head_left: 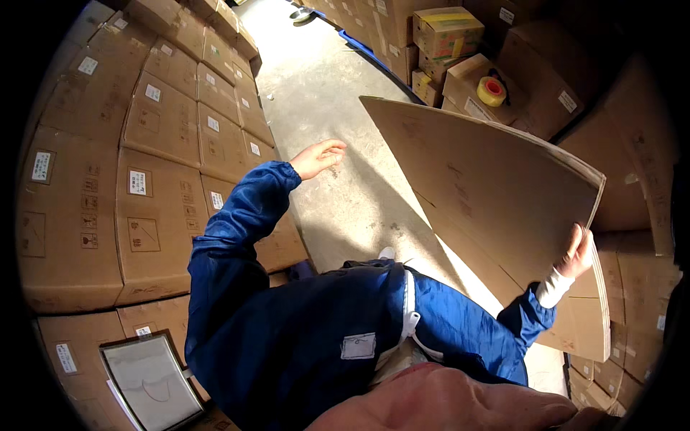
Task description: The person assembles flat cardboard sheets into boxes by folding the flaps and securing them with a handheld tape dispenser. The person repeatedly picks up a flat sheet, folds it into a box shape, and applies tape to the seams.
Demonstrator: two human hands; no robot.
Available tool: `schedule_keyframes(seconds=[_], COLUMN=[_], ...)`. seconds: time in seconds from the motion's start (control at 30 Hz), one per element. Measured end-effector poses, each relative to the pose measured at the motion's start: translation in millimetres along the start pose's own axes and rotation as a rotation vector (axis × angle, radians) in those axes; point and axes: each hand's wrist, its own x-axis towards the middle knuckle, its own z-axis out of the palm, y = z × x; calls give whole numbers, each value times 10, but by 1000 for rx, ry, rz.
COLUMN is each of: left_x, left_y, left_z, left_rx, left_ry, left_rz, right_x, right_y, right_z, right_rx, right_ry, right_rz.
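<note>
Concrete floor (pixel 309 93) is running between carton stacks (pixel 172 140); left hand (pixel 315 159) is hovering, fingers loosely extended; right hand (pixel 574 257) is clamping layered cardboard (pixel 489 194) by its edge.

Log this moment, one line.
left hand: empty, over concrete floor | right hand: holding flat cardboard sheets | tape roll: on carton

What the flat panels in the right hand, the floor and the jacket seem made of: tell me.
Panels: probably corrugated cardboard, matte brown, with layered edges. Floor: likely concrete, dull, grey, mottled. Jacket: seemingly smooth synthetic fabric, judging by its sheen.
</note>
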Motion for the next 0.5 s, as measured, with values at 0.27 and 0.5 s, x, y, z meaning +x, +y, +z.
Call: schedule_keyframes(seconds=[0.27, 0.5], left_x=[283, 809], left_y=[-52, -150], left_z=[113, 147], left_rx=[-91, -213], left_ry=[5, -21], left_rz=[-76, -49], right_x=[150, -15], right_y=[-241, -524], right_z=[-447, 607], right_rx=[-213, -457], right_ry=[-14, -315], right_rz=[-57, -352])
